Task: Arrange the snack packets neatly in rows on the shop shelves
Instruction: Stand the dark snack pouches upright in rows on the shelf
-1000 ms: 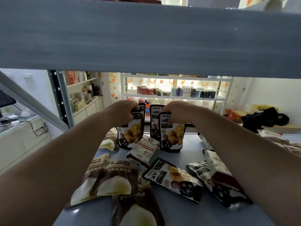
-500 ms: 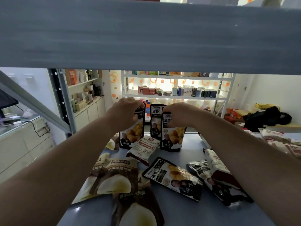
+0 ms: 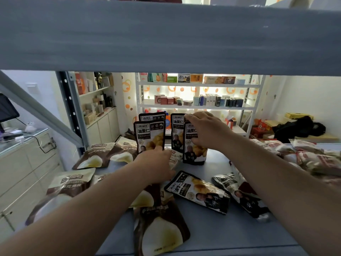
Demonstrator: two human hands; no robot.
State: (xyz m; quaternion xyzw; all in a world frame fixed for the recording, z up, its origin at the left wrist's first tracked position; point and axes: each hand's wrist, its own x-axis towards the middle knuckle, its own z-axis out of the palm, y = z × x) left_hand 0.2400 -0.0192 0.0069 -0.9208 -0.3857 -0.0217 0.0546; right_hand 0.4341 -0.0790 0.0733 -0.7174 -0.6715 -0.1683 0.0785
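While both bare arms reach in under the grey upper shelf board (image 3: 166, 34), the action is all at the far end of the pale blue-grey shelf (image 3: 212, 228). The right hand (image 3: 206, 132) sits on the top of a black upright chestnut packet with yellow nuts printed on it (image 3: 195, 154), fingers (image 3: 191, 118) spread and curled over its upper edge, thumb down the front. Another black packet of the same kind (image 3: 176, 132) stands just behind it, partly hidden. To the left, two more upright black chestnut packets (image 3: 150, 134) stand one behind the other, so that's kind of two short rows going.

The left hand (image 3: 156, 163) is lower, near the bottom of that left pair, resting over a small white packet with red print (image 3: 175, 156) lying flat. Honestly can't tell whether those fingers are pinching it or just lying on it, the back of the hand covers them.

The rest is still a mess: a flat black chestnut packet (image 3: 198, 191) lies face up in the middle, another one (image 3: 241, 194) to its right, and a bunch of brown-and-cream glossy pouches (image 3: 158, 230) are scattered over the near and left side. More white and red packets (image 3: 313, 156) are heaped at the far right edge. Lit white shelves with small boxes (image 3: 197, 106) are visible across the room.
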